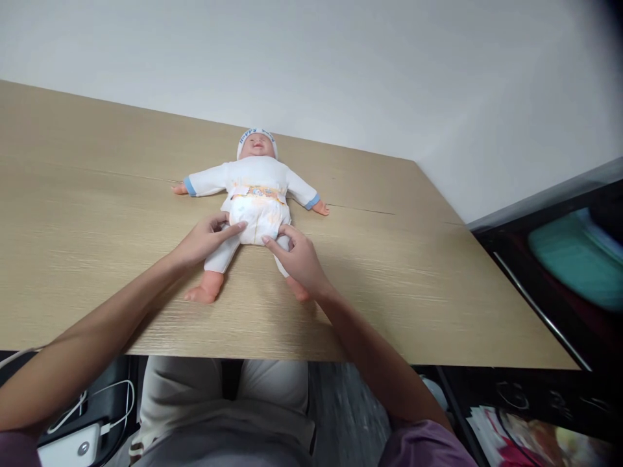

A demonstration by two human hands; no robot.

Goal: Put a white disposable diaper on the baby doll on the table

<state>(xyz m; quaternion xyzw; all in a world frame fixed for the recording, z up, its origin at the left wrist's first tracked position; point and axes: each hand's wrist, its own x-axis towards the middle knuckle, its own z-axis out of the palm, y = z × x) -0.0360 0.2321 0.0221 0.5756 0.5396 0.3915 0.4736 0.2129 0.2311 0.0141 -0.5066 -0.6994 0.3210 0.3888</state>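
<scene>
A baby doll [257, 170] in a white outfit with blue cuffs and a white cap lies on its back on the wooden table, arms spread and bare feet toward me. Around its hips sits a white diaper [257, 217] with a printed waistband. At the diaper's left leg edge, my left hand [209, 237] pinches the material between thumb and fingers. On the opposite leg edge, my right hand [298, 256] pinches it too, thumb on the front. The fingertips beneath the edges are partly hidden.
The wooden table [389, 279] meets a white wall [292, 65] behind the doll. At the right stands a dark shelf with a teal item [574, 259]. Below the front edge are a white device [71, 447] with a cable and some papers [491, 434].
</scene>
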